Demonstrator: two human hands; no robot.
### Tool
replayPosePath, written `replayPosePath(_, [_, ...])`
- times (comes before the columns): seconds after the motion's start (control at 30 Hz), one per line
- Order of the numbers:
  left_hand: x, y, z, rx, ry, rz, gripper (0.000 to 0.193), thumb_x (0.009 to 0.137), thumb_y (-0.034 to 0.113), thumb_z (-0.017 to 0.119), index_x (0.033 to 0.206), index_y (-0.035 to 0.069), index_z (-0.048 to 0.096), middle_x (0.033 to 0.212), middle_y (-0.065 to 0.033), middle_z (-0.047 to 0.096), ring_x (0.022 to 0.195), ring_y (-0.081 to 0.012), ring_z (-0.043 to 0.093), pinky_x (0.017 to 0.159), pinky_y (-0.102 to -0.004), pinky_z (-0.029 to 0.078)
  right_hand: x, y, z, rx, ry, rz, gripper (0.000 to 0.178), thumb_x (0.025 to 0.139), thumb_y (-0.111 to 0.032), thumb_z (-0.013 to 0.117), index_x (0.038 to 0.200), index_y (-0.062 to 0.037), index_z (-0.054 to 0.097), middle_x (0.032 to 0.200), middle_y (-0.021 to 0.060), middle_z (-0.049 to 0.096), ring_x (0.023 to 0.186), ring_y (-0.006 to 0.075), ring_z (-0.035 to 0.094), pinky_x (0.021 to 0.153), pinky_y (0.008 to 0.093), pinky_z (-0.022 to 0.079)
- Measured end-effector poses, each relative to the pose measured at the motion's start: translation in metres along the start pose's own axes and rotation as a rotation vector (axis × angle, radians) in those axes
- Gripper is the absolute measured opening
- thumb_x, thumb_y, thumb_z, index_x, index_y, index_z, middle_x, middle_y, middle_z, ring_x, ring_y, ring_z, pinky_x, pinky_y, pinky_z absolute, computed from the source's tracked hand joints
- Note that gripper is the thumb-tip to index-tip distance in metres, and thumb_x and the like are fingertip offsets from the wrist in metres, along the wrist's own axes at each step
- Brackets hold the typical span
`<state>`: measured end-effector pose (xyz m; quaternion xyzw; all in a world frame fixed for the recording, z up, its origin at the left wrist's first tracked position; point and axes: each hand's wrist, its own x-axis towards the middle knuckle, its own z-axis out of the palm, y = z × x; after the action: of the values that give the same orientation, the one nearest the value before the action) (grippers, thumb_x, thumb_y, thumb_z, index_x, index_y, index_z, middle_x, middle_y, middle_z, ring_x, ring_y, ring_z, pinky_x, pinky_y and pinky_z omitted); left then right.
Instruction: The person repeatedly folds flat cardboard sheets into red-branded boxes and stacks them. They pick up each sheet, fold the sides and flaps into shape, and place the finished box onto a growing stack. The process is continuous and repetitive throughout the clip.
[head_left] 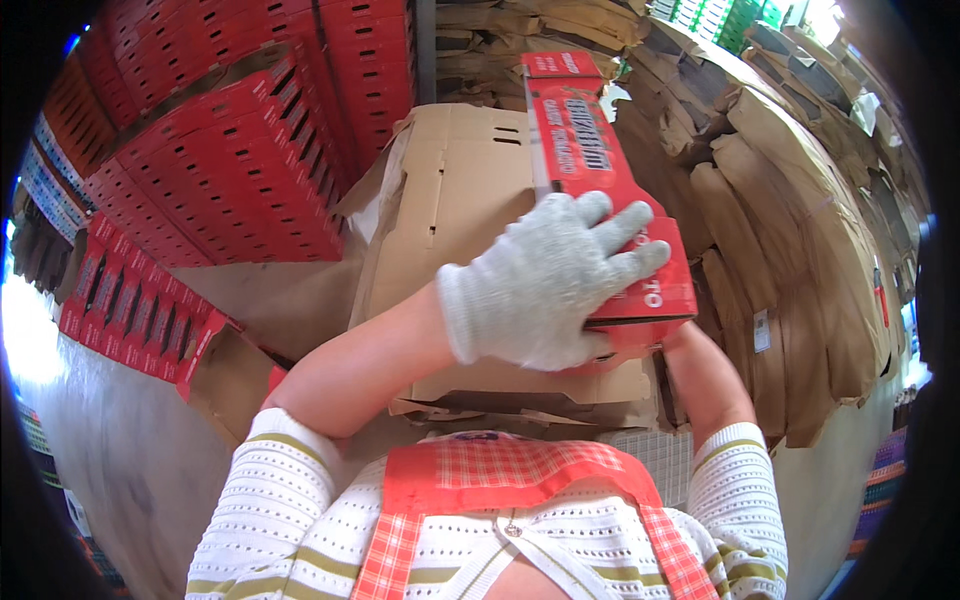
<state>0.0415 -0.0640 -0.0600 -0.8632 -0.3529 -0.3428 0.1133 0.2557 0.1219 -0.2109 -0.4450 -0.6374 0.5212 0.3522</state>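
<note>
A long red printed cardboard carton (575,130) lies lengthwise away from me, along the right side of a brown cardboard sheet (455,210) with small slots. I cannot tell whether the two are joined. My left hand (550,275), in a pale knit glove, reaches across the sheet and rests on the near part of the carton. Its fingers are spread over the red surface, the thumb low by the near end. My right forearm (710,375) comes up from the right and passes behind the carton's near end, which hides my right hand and its fingers.
Tall stacks of red slotted cartons (240,150) stand at the left, with more red cartons (130,305) lower down. Bundles of flat brown cardboard (770,220) are heaped at the right and back. An opened brown-and-red carton (235,375) lies at the lower left on the grey floor (130,430).
</note>
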Motion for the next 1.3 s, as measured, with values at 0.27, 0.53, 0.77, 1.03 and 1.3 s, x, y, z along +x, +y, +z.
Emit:
replayPosePath(0.27, [0.053, 0.012, 0.099, -0.361, 0.559, 0.057, 0.102, 0.054, 0.031, 0.086, 0.142, 0.008, 0.041, 0.147, -0.0285, 0.034, 0.109, -0.0399, 0.058, 0.093, -0.0478, 0.045, -0.068, -0.16, -0.048, 0.208, -0.082, -0.448, 0.025, 0.097, -0.013, 0.052, 0.119, -0.0019, 0.057, 0.109, 0.005, 0.061, 0.102, 0.016, 0.06, 0.089, 0.0302, 0.05])
replayPosePath(0.53, [0.036, 0.03, 0.132, -0.337, 0.684, -0.406, 0.147, 0.048, 0.056, 0.09, 0.154, 0.0, 0.005, 0.155, -0.0344, 0.003, 0.144, -0.0485, 0.017, 0.113, -0.0538, 0.023, -0.069, -0.21, -0.02, -0.573, -0.232, -0.189, 0.017, 0.072, -0.009, 0.068, 0.075, -0.0035, 0.052, 0.073, 0.0083, 0.054, 0.068, 0.0194, 0.051, 0.064, 0.033, 0.044])
replayPosePath(0.77, [0.025, 0.043, 0.152, -0.696, 0.357, -0.635, 0.137, 0.051, 0.062, 0.085, 0.149, 0.0, 0.013, 0.148, -0.0256, 0.022, 0.139, -0.045, 0.021, 0.112, -0.0562, 0.018, -0.036, -0.197, 0.021, -1.033, -0.305, -0.733, 0.015, 0.07, -0.012, 0.065, 0.068, -0.0055, 0.052, 0.063, 0.0139, 0.054, 0.06, 0.0327, 0.056, 0.058, 0.0409, 0.045])
replayPosePath(1.03, [-0.027, 0.013, 0.098, -0.614, 0.593, -0.396, 0.088, 0.061, 0.035, 0.088, 0.132, 0.001, 0.048, 0.133, -0.0233, 0.046, 0.126, -0.0414, 0.044, 0.108, -0.0512, 0.032, -0.073, -0.231, 0.083, -0.484, -0.541, -0.839, 0.015, 0.075, -0.013, 0.07, 0.085, -0.005, 0.062, 0.075, 0.0117, 0.059, 0.074, 0.0296, 0.062, 0.064, 0.0385, 0.051])
replayPosePath(1.3, [-0.193, 0.027, 0.033, -0.214, 0.571, -0.732, 0.063, 0.073, 0.014, 0.082, 0.128, 0.0, 0.054, 0.131, -0.0201, 0.056, 0.12, -0.0362, 0.056, 0.103, -0.0426, 0.044, -0.097, -0.134, 0.072, -0.693, -0.626, -0.987, 0.076, 0.076, -0.042, 0.075, 0.135, -0.0044, 0.044, 0.126, 0.0176, 0.056, 0.114, 0.0365, 0.055, 0.097, 0.0458, 0.041])
